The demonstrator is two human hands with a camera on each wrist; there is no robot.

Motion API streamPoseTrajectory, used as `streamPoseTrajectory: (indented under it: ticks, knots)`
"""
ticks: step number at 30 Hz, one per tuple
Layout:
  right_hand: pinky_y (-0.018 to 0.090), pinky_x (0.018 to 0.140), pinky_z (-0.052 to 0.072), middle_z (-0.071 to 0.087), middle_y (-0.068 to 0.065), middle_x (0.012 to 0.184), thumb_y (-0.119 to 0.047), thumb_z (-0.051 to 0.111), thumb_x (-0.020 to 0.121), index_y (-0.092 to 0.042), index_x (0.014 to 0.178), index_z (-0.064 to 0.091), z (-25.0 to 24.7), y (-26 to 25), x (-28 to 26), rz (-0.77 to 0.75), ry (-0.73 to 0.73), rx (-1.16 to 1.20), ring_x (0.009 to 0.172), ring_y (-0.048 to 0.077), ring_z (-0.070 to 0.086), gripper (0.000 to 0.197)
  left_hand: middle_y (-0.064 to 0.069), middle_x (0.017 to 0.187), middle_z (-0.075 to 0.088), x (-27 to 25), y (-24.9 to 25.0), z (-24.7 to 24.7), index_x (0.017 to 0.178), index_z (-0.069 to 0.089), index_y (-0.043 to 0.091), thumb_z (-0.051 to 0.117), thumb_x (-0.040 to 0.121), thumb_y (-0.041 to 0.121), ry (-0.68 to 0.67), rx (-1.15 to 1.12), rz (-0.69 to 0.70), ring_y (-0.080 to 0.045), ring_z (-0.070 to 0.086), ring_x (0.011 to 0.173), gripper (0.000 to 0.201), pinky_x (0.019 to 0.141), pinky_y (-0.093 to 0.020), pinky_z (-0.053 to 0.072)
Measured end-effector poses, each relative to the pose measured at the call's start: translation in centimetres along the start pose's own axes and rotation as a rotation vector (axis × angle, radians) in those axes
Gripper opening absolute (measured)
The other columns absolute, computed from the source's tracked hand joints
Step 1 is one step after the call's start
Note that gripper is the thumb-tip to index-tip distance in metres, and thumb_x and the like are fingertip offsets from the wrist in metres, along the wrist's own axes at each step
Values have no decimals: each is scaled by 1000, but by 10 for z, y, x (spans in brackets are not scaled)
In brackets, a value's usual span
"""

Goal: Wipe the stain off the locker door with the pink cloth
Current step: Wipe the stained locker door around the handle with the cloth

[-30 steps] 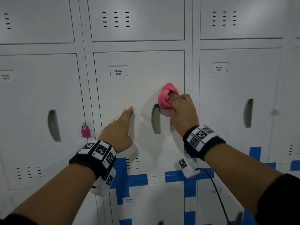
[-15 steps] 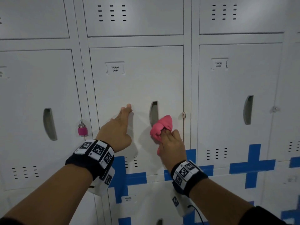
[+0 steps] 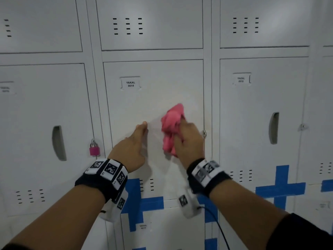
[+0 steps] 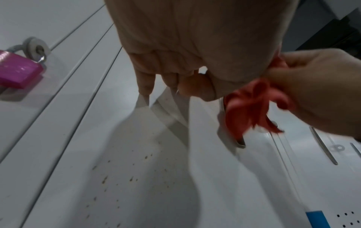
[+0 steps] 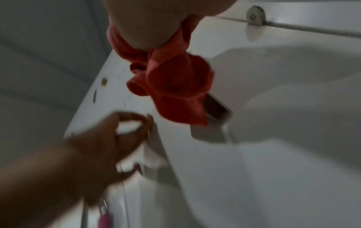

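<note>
The white locker door (image 3: 153,98) labelled YAKAL 0014 fills the middle of the head view. My right hand (image 3: 187,139) grips a bunched pink cloth (image 3: 171,127) and holds it against the door, over the recessed handle. My left hand (image 3: 133,143) rests on the door just left of the cloth, fingers straight and together. In the left wrist view small brown specks (image 4: 134,179) dot the door below my left hand (image 4: 175,77), and the cloth (image 4: 252,108) shows at the right. The right wrist view shows the cloth (image 5: 171,86) covering part of the handle recess (image 5: 216,108).
A pink padlock (image 3: 94,150) hangs on the locker to the left. Neighbouring lockers (image 3: 261,112) stand on both sides and above. Blue tape crosses (image 3: 280,186) mark the lower doors. A hasp (image 3: 204,133) sticks out at the door's right edge.
My right hand swept the cloth down below the handle, then back up over it. The left hand stayed flat on the door.
</note>
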State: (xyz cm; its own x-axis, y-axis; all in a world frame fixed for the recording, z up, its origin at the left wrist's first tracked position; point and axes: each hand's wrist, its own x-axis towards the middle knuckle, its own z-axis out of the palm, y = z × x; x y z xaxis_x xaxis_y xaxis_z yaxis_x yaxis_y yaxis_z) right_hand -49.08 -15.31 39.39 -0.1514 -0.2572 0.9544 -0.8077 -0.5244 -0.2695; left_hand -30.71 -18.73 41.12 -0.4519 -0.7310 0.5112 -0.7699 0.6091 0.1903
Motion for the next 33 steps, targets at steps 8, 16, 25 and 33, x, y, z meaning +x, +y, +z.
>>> streamPoseTrajectory:
  ticks: [8,16,25,33]
  knots:
    - [28,77,49,48,10,92,-8,51,80,-15,78,59,-5,5,68,285,-111,94,83,15,46,11,-7,142,48,-1,0,0,149,1,30,45,66,-2,1,-21,16,-31,61,73,99,66,-42,53]
    - [39,64,53,65,20,75,-8,67,81,4,84,67,-21,8,39,579,-173,473,65,18,57,13,0,154,33,-2,0,1,151,5,26,57,80,20,1,-174,36,-25,46,131,88,108,-41,37]
    - [44,58,54,67,20,70,-36,80,72,-4,68,68,-49,-4,22,549,-252,360,57,21,59,35,6,100,61,-11,74,-6,103,59,21,67,72,55,417,-261,80,-17,51,97,46,84,-36,44]
    - [37,61,50,64,28,76,-36,73,82,6,78,68,-84,-11,31,512,-364,375,62,22,55,43,8,79,66,-8,66,-14,80,66,19,68,82,27,339,-401,-2,-15,62,77,8,74,-38,52]
